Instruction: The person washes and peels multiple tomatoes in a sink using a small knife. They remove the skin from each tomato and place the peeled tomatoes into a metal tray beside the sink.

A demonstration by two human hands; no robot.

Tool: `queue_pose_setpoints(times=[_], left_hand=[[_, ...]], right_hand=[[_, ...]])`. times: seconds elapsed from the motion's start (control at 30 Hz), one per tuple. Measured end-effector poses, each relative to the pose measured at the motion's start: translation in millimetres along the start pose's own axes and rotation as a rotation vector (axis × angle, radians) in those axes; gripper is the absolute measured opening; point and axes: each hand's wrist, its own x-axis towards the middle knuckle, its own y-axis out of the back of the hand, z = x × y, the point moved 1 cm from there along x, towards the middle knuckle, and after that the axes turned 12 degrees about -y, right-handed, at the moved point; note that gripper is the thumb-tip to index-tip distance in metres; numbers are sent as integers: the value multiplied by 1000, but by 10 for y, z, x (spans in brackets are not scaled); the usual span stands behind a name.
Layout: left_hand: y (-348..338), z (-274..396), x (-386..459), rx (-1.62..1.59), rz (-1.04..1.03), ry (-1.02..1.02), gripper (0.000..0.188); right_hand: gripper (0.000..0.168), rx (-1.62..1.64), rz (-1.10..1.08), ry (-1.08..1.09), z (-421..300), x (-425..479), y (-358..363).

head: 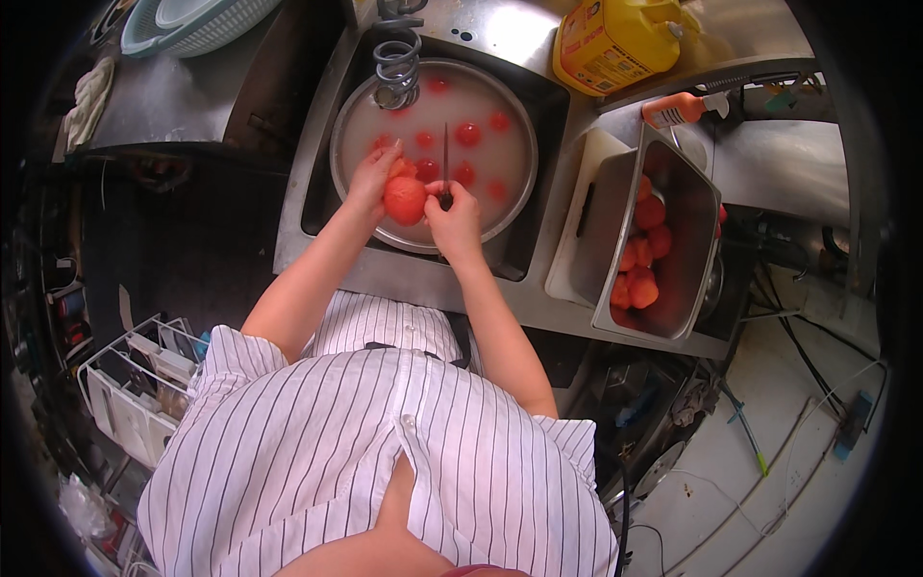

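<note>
Over the near part of a round metal basin [530, 162], my left hand [373, 177] holds a peeled tomato [405, 201] with some loose skin or pulp at its top. My right hand [456, 220] is closed around the dark handle of a small knife [445, 155], whose narrow blade points away from me. The fingertips of that hand are close beside the tomato. Cloudy water fills the basin, and several red tomatoes [468, 134] float in it. To the right, a deep steel pan [609, 285] holds several peeled tomatoes [642, 286].
The basin sits in a steel sink [306, 180], with a coiled spring hose [396, 61] hanging over it. A white cutting board [570, 252] lies partly under the pan. Behind stand a yellow jug [613, 43] and an orange bottle [674, 110]. A light blue basket [198, 32] is at upper left.
</note>
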Motion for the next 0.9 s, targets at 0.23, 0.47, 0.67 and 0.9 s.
queue_pose_setpoints(times=[0.23,0.47,0.67,0.9], left_hand=[[26,-109,-120,-125,-88,338,43],[27,-89,-283,-301,-393,585,57],[40,-141,-97,-81,-258,339,55],[-83,-267,64,33,-239,275,49]], right_hand=[[9,620,-279,-295,-42,78,35],[10,738,-199,-243,-22,154,207],[28,449,-65,-228,229,333,366],[48,332,-213,-358,692,517,111]])
